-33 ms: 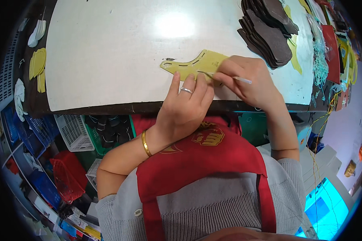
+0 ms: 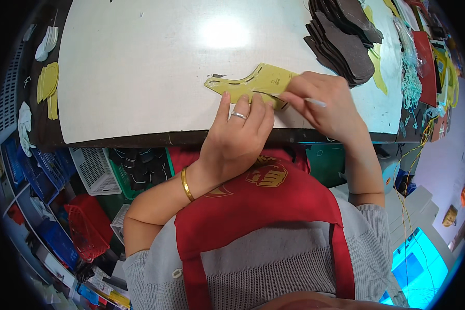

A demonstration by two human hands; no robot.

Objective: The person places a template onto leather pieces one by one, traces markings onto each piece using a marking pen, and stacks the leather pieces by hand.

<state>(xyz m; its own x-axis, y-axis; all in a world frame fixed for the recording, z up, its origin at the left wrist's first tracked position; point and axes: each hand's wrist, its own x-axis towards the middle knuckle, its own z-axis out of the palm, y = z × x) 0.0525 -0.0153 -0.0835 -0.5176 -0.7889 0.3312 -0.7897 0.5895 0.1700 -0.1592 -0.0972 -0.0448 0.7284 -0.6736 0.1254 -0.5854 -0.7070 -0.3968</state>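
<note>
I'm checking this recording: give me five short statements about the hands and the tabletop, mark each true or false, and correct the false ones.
1. The right hand holds a slim pen-like tool at the flat yellow piece. True.
2. The left hand is lifted clear of the flat yellow piece. False: its fingertips rest on the piece's near edge.
3. A silver ring is on the left hand. True.
4. The gold bracelet is on the right wrist. False: it is on the left wrist.
5. Dark, flat pieces lie stacked on the right side of the white tabletop. True.
</note>
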